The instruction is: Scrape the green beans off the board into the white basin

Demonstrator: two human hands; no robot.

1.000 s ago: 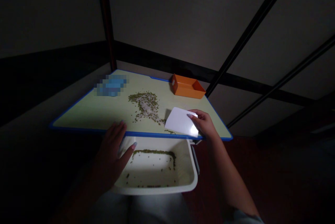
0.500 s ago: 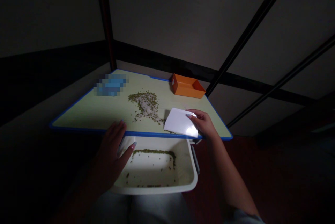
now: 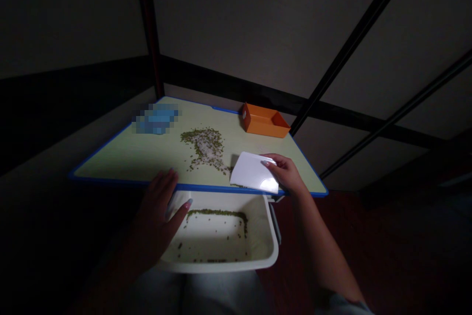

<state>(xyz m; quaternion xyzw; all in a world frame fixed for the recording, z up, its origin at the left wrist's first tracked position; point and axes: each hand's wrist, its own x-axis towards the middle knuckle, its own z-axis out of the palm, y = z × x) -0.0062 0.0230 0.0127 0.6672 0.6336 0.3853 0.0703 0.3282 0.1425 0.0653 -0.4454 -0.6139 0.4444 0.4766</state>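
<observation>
My right hand [image 3: 285, 171] pinches a thin white flat scraper [image 3: 252, 172], tilted over the tabletop near its front edge. Some green grains lie along the scraper's left and lower edge. A loose spread of small green and whitish grains [image 3: 206, 145] covers the middle of the table [image 3: 147, 157]. At the front edge, my left hand [image 3: 162, 207] has its fingers apart, with fingertips at the table edge and the thumb over the rim of a white plastic bin [image 3: 258, 263]. That bin sits under the table edge. Green grains line its far inner side, and a few are scattered on its floor.
An orange open box [image 3: 265, 126] stands at the table's back right. A blurred blue item [image 3: 158, 119] lies at the back left. Blue trim [image 3: 121, 183] borders the table, and panelled walls [image 3: 236, 25] rise behind it. The surroundings are dim.
</observation>
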